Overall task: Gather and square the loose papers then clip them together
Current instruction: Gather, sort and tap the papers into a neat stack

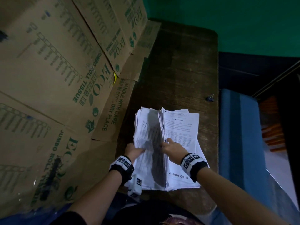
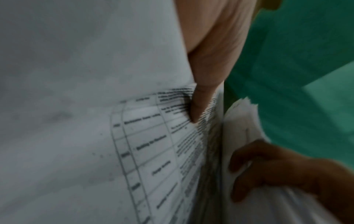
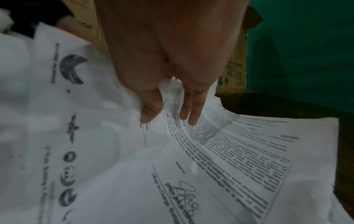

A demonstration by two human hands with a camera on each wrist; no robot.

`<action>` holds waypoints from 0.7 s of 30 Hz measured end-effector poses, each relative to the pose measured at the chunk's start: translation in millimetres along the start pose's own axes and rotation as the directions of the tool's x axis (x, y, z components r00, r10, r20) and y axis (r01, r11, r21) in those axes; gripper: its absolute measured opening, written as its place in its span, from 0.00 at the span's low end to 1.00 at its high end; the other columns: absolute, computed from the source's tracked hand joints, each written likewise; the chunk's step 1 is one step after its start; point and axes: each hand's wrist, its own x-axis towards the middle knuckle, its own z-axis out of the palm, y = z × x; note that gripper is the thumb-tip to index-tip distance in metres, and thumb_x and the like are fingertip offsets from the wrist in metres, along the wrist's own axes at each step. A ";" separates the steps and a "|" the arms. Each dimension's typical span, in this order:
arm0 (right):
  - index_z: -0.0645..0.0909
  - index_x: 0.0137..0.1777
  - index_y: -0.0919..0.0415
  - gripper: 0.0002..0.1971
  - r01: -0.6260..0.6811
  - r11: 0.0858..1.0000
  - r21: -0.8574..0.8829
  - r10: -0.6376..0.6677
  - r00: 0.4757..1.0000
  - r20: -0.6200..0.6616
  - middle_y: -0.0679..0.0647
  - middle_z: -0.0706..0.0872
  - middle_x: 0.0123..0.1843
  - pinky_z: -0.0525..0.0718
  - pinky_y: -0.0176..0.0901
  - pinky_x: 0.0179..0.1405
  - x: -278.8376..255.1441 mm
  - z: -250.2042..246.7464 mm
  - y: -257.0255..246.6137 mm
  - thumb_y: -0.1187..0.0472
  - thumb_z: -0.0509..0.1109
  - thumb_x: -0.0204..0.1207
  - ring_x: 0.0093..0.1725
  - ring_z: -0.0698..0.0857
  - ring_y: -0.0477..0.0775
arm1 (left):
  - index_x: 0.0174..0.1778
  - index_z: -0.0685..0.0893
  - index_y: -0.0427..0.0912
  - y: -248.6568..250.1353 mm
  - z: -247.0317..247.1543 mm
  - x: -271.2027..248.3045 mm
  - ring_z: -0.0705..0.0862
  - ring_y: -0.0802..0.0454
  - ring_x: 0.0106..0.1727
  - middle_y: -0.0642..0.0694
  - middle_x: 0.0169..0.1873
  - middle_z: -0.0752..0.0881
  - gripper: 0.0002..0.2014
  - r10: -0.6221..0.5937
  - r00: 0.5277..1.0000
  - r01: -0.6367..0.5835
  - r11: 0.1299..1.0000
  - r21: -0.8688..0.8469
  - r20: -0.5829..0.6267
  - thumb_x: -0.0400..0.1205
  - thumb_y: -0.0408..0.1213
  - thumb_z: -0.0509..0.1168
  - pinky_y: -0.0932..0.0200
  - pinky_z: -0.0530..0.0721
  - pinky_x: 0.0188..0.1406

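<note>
A thick pile of white printed papers lies on the dark wooden table (image 1: pixel 178 70), parted like a book. My left hand (image 1: pixel 135 150) grips the raised left sheaf (image 1: pixel 146 127); its thumb (image 2: pixel 201 98) presses on a sheet with a printed table (image 2: pixel 153 144), while the fingers are hidden behind. My right hand (image 1: pixel 170 146) sits at the split, fingers (image 2: pixel 268 166) curled round the edge of the right-hand part (image 1: pixel 180 127). In the right wrist view two fingers (image 3: pixel 191 112) reach over the "Weekly Report" sheet (image 3: pixel 239 151). A small black binder clip (image 1: pixel 210 97) lies alone at the table's right edge.
Flattened cardboard boxes (image 1: pixel 56 78) printed "ECO Jumbo Roll Tissue" lean along the left side and overlap the table's left edge. Bare wood stretches beyond the papers. A blue surface (image 1: pixel 238 135) lies past the table's right edge, with a green wall (image 1: pixel 227 21) behind.
</note>
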 end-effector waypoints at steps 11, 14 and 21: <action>0.74 0.73 0.53 0.30 -0.069 0.994 0.080 0.058 0.990 0.132 0.54 0.65 0.79 0.86 0.60 0.46 25.1 19.6 -1.2 0.79 0.57 0.75 0.68 0.69 0.71 | 0.40 0.84 0.30 89.9 -112.0 -81.0 0.83 0.43 0.36 0.37 0.35 0.86 0.05 0.585 0.758 -0.468 0.796 0.385 -0.288 0.77 0.29 0.66 0.55 0.81 0.37; 0.60 0.81 0.41 0.46 -0.057 0.957 0.284 0.033 0.995 0.091 0.44 0.53 0.86 0.83 0.50 0.44 26.0 23.0 5.8 0.84 0.55 0.70 0.69 0.72 0.68 | 0.26 0.73 0.32 109.4 -128.3 -104.6 0.72 0.49 0.24 0.43 0.21 0.74 0.16 0.641 0.702 -0.530 0.761 0.374 -0.310 0.78 0.31 0.67 0.59 0.68 0.25; 0.61 0.79 0.41 0.45 0.096 -0.031 0.995 0.612 0.789 -0.057 0.45 0.65 0.80 0.79 0.56 0.67 -8.9 -34.7 48.6 0.53 0.82 0.66 0.75 0.70 0.53 | 0.49 0.86 0.36 140.4 -127.1 -125.7 0.81 0.56 0.35 0.52 0.34 0.85 0.09 0.713 0.670 -0.683 0.701 0.203 -0.206 0.77 0.36 0.73 0.55 0.79 0.41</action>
